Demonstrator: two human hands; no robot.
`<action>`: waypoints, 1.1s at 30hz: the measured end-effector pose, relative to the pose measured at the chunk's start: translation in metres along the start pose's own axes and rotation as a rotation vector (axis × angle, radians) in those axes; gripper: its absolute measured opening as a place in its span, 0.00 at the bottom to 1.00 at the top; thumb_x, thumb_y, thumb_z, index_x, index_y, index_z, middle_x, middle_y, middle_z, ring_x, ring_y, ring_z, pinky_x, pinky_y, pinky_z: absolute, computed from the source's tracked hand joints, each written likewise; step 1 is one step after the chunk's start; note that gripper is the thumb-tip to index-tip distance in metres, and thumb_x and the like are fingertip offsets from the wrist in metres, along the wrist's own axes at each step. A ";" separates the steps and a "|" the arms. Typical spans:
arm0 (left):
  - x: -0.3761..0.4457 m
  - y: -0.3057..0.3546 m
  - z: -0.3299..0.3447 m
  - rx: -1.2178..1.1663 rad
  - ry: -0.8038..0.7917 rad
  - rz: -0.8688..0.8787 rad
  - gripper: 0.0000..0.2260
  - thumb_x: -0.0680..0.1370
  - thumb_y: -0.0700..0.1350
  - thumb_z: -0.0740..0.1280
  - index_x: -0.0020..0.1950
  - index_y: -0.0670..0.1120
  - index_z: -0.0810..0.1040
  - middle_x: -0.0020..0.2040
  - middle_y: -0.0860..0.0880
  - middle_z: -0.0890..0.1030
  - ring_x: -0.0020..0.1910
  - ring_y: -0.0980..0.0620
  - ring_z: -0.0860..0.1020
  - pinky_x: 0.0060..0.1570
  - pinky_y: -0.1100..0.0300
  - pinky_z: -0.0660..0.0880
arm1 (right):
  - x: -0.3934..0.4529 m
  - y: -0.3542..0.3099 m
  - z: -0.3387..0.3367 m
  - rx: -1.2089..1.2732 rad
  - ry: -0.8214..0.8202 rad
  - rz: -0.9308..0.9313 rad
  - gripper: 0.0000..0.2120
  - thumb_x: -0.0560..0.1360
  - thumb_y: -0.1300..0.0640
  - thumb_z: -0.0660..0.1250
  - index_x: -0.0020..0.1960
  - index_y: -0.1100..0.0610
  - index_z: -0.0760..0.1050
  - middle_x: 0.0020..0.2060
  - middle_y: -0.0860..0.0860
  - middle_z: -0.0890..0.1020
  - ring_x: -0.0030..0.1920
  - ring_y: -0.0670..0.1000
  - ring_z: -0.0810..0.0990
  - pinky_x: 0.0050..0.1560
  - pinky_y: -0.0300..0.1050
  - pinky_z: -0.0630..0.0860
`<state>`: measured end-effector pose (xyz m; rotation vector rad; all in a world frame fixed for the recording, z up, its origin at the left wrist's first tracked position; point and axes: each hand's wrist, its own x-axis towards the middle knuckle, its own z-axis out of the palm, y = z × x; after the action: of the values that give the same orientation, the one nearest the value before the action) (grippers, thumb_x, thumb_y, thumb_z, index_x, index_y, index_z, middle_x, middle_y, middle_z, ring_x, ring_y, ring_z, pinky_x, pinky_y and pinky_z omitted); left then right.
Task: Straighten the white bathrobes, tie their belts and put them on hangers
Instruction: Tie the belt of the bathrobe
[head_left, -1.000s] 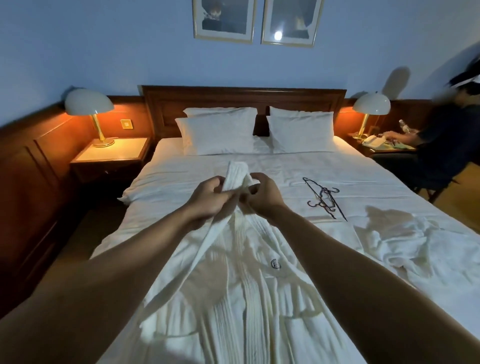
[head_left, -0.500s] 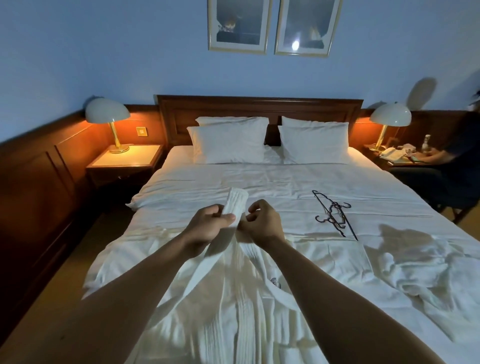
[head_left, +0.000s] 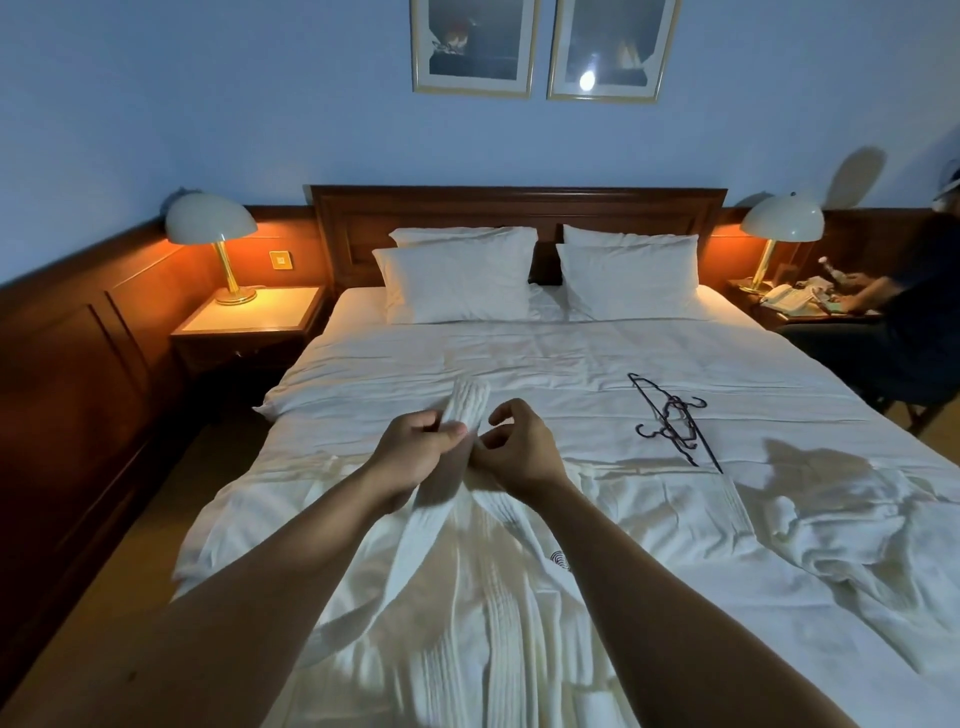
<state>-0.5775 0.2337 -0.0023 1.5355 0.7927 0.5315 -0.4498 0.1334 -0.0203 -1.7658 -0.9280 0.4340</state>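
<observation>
A white bathrobe lies spread face up on the near half of a made double bed, its ribbed belt lifted above the waist by a person's two hands. The left hand pinches the belt between thumb and curled fingers, the free end standing up past the knuckles; the right hand, touching it, has its fingers curled at the belt's other strand, though its exact hold is hidden. A second white bathrobe lies crumpled at the bed's right edge. Dark hangers rest in a small pile on the sheet between the hands and the pillows. Lit lamps stand on nightstands either side, where another person sits at right.
</observation>
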 end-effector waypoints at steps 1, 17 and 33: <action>0.002 0.000 -0.001 0.007 0.026 0.013 0.06 0.80 0.44 0.70 0.55 0.47 0.84 0.48 0.48 0.87 0.51 0.48 0.85 0.59 0.48 0.79 | -0.002 0.002 0.001 0.038 -0.072 0.019 0.16 0.70 0.57 0.75 0.51 0.51 0.69 0.35 0.52 0.84 0.35 0.48 0.81 0.36 0.42 0.76; 0.002 0.004 0.007 0.465 0.212 0.159 0.07 0.76 0.48 0.71 0.41 0.47 0.77 0.38 0.52 0.80 0.38 0.54 0.77 0.33 0.60 0.69 | -0.018 0.025 0.010 0.061 -0.305 0.335 0.23 0.75 0.68 0.64 0.68 0.56 0.70 0.47 0.56 0.80 0.29 0.47 0.76 0.29 0.39 0.72; -0.011 -0.035 0.007 0.467 0.118 0.086 0.19 0.76 0.40 0.65 0.67 0.50 0.72 0.64 0.53 0.75 0.60 0.53 0.76 0.53 0.60 0.70 | -0.025 0.039 0.020 0.744 0.156 0.585 0.08 0.78 0.64 0.67 0.41 0.64 0.78 0.29 0.57 0.76 0.27 0.51 0.73 0.29 0.41 0.65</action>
<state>-0.5860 0.2208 -0.0365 1.9881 0.9930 0.5270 -0.4640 0.1212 -0.0672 -1.3108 -0.0708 0.8694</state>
